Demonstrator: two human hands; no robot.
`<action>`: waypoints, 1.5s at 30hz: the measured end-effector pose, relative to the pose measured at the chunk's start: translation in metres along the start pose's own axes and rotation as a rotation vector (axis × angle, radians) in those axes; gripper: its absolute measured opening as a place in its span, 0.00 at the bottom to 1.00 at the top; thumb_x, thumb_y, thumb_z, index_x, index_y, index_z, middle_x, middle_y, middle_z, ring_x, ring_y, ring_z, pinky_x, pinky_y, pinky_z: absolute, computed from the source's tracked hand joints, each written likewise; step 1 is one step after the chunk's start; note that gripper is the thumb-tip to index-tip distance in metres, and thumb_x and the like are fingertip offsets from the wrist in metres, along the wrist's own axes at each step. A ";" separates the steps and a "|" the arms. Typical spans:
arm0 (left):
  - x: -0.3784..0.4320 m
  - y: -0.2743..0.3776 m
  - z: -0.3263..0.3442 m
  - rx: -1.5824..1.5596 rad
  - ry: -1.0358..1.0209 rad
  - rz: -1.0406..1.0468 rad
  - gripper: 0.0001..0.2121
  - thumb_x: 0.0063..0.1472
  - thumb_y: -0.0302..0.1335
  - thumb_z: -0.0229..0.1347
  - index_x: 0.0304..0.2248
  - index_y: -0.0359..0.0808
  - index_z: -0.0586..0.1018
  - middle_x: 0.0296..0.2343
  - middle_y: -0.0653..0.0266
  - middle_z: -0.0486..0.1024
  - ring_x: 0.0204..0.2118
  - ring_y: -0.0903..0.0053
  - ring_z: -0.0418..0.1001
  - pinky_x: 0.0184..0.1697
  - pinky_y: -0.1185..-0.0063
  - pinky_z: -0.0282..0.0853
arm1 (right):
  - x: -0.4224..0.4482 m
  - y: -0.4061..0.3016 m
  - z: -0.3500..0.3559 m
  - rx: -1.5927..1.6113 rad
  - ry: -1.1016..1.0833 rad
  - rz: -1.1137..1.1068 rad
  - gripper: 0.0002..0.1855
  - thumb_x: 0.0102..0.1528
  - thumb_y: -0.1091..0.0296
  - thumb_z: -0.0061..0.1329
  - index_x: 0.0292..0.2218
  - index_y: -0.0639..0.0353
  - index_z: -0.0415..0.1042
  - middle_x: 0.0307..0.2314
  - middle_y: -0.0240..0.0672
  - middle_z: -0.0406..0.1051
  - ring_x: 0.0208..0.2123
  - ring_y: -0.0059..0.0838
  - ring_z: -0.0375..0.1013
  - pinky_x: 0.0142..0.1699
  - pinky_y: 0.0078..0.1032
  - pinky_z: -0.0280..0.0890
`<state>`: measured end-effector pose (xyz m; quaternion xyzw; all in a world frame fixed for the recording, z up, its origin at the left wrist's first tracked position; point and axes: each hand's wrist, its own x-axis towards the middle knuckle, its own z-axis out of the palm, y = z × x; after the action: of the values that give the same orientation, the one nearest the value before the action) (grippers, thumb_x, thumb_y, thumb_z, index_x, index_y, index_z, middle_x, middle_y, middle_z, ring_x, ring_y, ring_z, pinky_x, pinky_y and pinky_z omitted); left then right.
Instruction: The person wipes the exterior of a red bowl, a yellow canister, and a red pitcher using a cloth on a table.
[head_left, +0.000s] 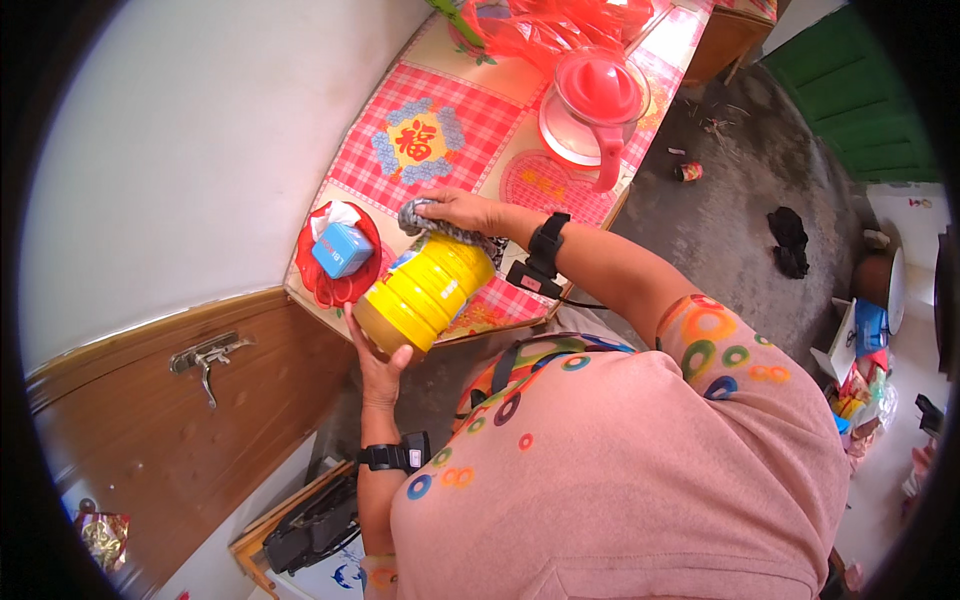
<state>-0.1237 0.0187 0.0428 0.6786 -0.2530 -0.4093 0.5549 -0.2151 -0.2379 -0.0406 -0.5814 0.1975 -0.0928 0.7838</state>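
A yellow ribbed plastic container (424, 289) lies tilted between my two hands at the table's near corner. My left hand (381, 367) cups its lower end from beneath, thumb and fingers spread around it. With my right hand (457, 211) I grip a grey cloth (442, 225) and press it against the container's upper end. That end is hidden under the cloth. Just left of the container, a red dish (304, 259) holds a blue box (343, 250) and some white tissue (330, 217).
A patterned cloth (472, 142) covers the table. Toward its far end stand a clear pitcher with a pink lid and handle (600, 105) and a red plastic bag (559, 26). A brown door with a metal handle (206, 360) is at the left. Scraps litter the grey floor (727, 195).
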 end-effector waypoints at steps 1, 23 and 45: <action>-0.001 -0.006 -0.007 0.006 0.004 0.005 0.50 0.38 0.36 0.62 0.57 0.41 0.44 0.51 0.60 0.53 0.54 0.67 0.53 0.56 0.70 0.52 | -0.001 -0.002 0.000 0.147 0.006 0.042 0.21 0.56 0.55 0.40 0.46 0.59 0.66 0.37 0.37 0.70 0.39 0.26 0.69 0.46 0.24 0.62; 0.027 0.017 -0.003 -0.246 0.173 -0.580 0.39 0.48 0.58 0.49 0.54 0.57 0.42 0.52 0.62 0.51 0.49 0.57 0.60 0.36 0.61 0.68 | -0.082 -0.024 0.018 -0.140 0.308 -0.396 0.18 0.57 0.67 0.39 0.50 0.56 0.61 0.41 0.34 0.65 0.44 0.27 0.63 0.49 0.23 0.58; 0.101 0.071 0.066 0.976 0.080 0.490 0.47 0.35 0.42 0.64 0.54 0.44 0.52 0.54 0.44 0.43 0.56 0.50 0.43 0.56 0.59 0.44 | -0.004 0.030 -0.023 -0.252 0.794 -0.279 0.17 0.52 0.64 0.43 0.43 0.58 0.65 0.36 0.50 0.67 0.41 0.48 0.67 0.47 0.37 0.60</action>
<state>-0.1172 -0.1163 0.0805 0.7937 -0.5427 -0.0769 0.2638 -0.2303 -0.2471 -0.0739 -0.6130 0.4128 -0.3894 0.5498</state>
